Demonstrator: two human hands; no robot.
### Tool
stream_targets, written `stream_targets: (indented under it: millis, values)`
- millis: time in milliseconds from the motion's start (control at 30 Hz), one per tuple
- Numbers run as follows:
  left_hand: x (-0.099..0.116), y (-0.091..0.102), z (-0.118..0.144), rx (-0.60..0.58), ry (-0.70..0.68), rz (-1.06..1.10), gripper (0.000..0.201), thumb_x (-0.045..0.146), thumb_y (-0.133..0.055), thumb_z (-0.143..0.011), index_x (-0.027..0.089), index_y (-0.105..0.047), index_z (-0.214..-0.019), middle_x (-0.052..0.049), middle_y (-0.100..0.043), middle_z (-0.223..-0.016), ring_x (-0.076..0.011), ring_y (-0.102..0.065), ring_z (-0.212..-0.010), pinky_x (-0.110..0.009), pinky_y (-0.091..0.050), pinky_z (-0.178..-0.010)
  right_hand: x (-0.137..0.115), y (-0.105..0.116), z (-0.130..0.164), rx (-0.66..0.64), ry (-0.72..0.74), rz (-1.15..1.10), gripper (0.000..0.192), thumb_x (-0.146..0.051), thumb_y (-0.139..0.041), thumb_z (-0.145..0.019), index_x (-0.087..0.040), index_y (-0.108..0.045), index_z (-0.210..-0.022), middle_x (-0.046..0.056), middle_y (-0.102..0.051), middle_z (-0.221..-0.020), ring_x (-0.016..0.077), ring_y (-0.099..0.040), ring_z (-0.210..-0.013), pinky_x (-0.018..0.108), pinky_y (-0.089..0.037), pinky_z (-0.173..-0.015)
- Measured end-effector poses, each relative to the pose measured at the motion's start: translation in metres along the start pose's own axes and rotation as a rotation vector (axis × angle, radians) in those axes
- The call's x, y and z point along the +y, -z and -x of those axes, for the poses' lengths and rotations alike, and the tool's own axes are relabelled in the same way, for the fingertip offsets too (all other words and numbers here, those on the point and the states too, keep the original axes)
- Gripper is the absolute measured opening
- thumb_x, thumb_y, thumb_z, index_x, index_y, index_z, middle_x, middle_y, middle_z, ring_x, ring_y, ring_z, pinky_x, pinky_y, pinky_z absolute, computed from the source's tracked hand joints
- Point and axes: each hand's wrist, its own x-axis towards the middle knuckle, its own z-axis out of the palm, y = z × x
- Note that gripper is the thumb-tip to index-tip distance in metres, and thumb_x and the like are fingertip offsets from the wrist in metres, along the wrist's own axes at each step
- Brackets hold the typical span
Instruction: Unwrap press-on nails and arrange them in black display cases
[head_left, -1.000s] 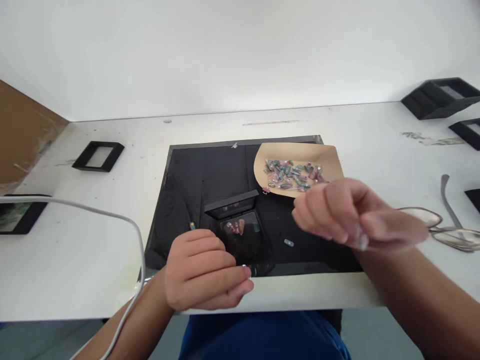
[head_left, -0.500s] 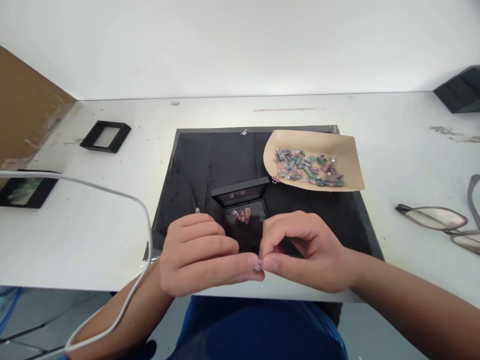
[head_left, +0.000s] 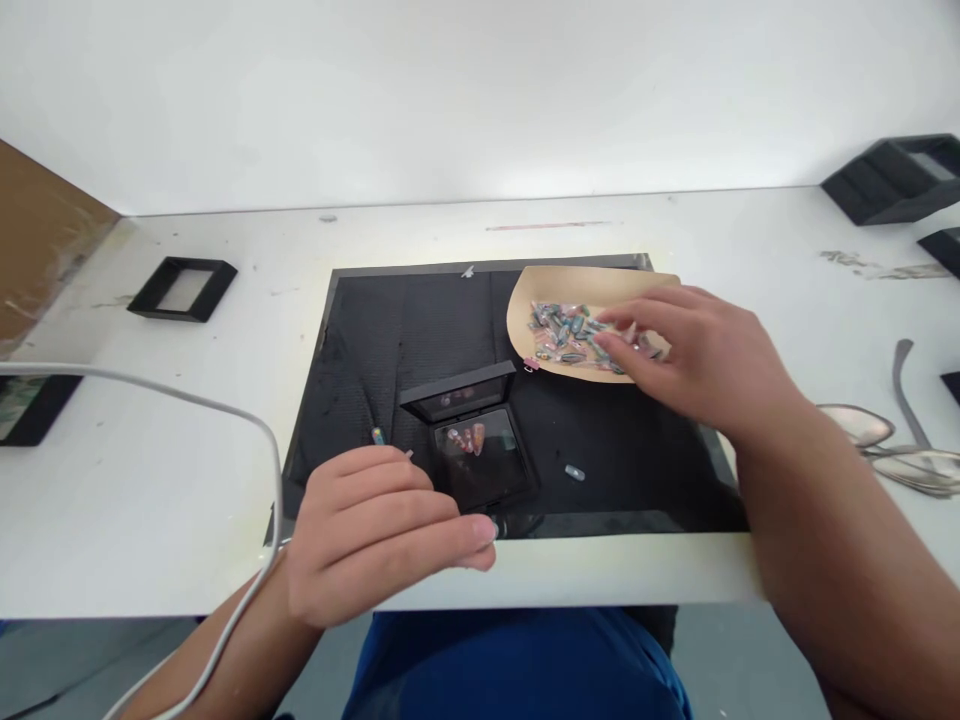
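My left hand (head_left: 382, 530) is closed in front of the black case, thumb against the bent index finger. Whatever it pinches is too small to make out. My right hand (head_left: 690, 345) reaches over the paper tray (head_left: 637, 283), thumb and index finger slightly apart at the pile of colourful press-on nails (head_left: 559, 330). The hand hides part of the pile. Between my hands, the black display case (head_left: 487, 480) stands with its lid (head_left: 457, 393) raised. A few reddish press-on nails (head_left: 466, 438) lie inside it. One pale press-on nail (head_left: 574, 473) rests on the mat right of the case.
A black mat (head_left: 420, 310) covers the middle of the white table. Black frames (head_left: 182, 289) lie to the left, and black boxes (head_left: 892, 180) stand at the far right. Eyeglasses (head_left: 911, 465) lie beside my right forearm. A white cable (head_left: 274, 470) crosses my left forearm.
My right hand has left my left hand and moved up and right to the tray. A pale press-on nail now shows on the mat. My left hand stays pinched.
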Motion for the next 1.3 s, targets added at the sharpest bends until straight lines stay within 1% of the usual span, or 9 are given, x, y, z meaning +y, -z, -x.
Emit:
stream_targets:
  millis: [133,233,300,433,500,667,933,1100,1300]
  values:
    - [0.004,0.001,-0.008,-0.030,0.011,-0.048,0.013,0.022,-0.075,-0.090,0.013,-0.068,-0.096,0.002,-0.070,-0.069,-0.0098,-0.064,-0.060,-0.026,-0.052,-0.057,0.022,-0.008,-0.005,-0.104,-0.075,-0.028,0.030,-0.040,-0.060,-0.095,-0.024,-0.076,-0.115,0.009,-0.074,-0.110,0.0277,-0.067,-0.092,0.037,-0.046,-0.071]
    - [0.004,0.001,-0.012,-0.061,0.005,-0.078,0.012,0.023,-0.076,-0.089,0.015,-0.069,-0.096,0.003,-0.070,-0.068,-0.0093,-0.064,-0.058,-0.025,-0.052,-0.056,0.014,-0.010,-0.007,-0.232,-0.002,-0.141,0.036,-0.042,-0.057,-0.097,-0.029,-0.073,-0.126,0.006,-0.073,-0.099,0.0221,-0.066,-0.081,0.034,-0.047,-0.070]
    - [0.003,0.001,-0.014,-0.077,-0.009,-0.075,0.014,0.022,-0.078,-0.087,0.014,-0.070,-0.096,0.003,-0.070,-0.069,-0.0093,-0.064,-0.057,-0.025,-0.052,-0.056,0.006,-0.012,-0.010,-0.347,0.031,-0.154,0.040,-0.040,-0.052,-0.100,-0.032,-0.068,-0.135,0.005,-0.074,-0.098,0.0222,-0.066,-0.084,0.034,-0.048,-0.074]
    - [0.002,-0.001,-0.013,-0.112,-0.018,-0.082,0.014,0.022,-0.078,-0.086,0.015,-0.071,-0.096,0.003,-0.070,-0.070,-0.0088,-0.063,-0.057,-0.025,-0.052,-0.056,-0.001,-0.022,-0.020,-0.457,-0.008,-0.046,0.043,-0.031,-0.045,-0.102,-0.038,-0.063,-0.140,0.003,-0.074,-0.127,0.0267,-0.068,-0.105,0.037,-0.049,-0.081]
    - [0.003,-0.002,-0.012,-0.111,-0.017,-0.082,0.014,0.022,-0.079,-0.085,0.016,-0.071,-0.095,0.004,-0.069,-0.069,-0.0087,-0.062,-0.056,-0.025,-0.052,-0.056,-0.002,-0.027,-0.024,-0.474,-0.044,0.002,0.044,-0.029,-0.045,-0.101,-0.041,-0.064,-0.138,0.000,-0.074,-0.128,0.0276,-0.070,-0.104,0.037,-0.049,-0.077]
    - [0.004,-0.002,-0.011,-0.094,-0.013,-0.061,0.017,0.022,-0.082,-0.082,0.014,-0.071,-0.092,0.004,-0.066,-0.064,-0.0096,-0.060,-0.055,-0.026,-0.052,-0.057,-0.006,-0.032,-0.025,-0.400,-0.076,0.036,0.037,-0.033,-0.051,-0.097,-0.038,-0.073,-0.128,0.001,-0.080,-0.109,0.0270,-0.071,-0.092,0.037,-0.048,-0.077]
    - [0.003,-0.004,-0.009,-0.092,-0.026,-0.082,0.017,0.021,-0.082,-0.082,0.015,-0.071,-0.094,0.005,-0.064,-0.063,-0.0085,-0.058,-0.053,-0.025,-0.051,-0.056,-0.017,-0.030,-0.021,-0.316,-0.124,0.135,0.031,-0.035,-0.055,-0.097,-0.037,-0.078,-0.118,0.004,-0.078,-0.112,0.0303,-0.070,-0.098,0.038,-0.044,-0.073]
    - [0.003,-0.004,-0.010,-0.104,-0.038,-0.087,0.016,0.020,-0.081,-0.083,0.015,-0.071,-0.095,0.005,-0.064,-0.063,-0.0087,-0.059,-0.054,-0.025,-0.051,-0.057,-0.023,-0.030,-0.019,-0.287,-0.040,0.187,0.031,-0.029,-0.049,-0.099,-0.032,-0.080,-0.104,0.004,-0.078,-0.107,0.0256,-0.070,-0.089,0.034,-0.036,-0.062]
    - [0.001,-0.005,-0.011,-0.073,-0.064,-0.083,0.015,0.020,-0.081,-0.083,0.014,-0.072,-0.094,0.005,-0.064,-0.062,-0.0080,-0.057,-0.053,-0.025,-0.049,-0.056,-0.024,-0.030,-0.013,-0.246,-0.097,0.215,0.028,-0.026,-0.049,-0.098,-0.027,-0.077,-0.097,0.006,-0.077,-0.104,0.0260,-0.068,-0.083,0.034,-0.027,-0.056]
